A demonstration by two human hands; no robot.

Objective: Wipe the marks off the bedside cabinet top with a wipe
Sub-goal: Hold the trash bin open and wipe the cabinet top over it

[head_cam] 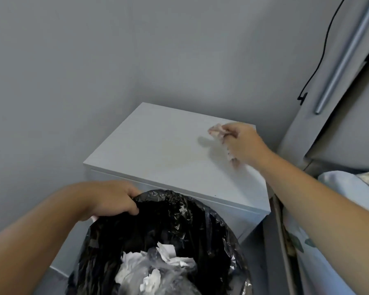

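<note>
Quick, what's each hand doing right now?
Left hand: closed, gripping the bin bag rim.
Right hand: closed, holding the wipe above the cabinet top.

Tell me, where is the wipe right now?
In the head view, the wipe is bunched in the right hand, above the cabinet top near its far right corner.

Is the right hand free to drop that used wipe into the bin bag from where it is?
Probably yes: the right hand holds the wipe above the cabinet top, and the left hand holds the bin bag open, unobstructed.
</note>
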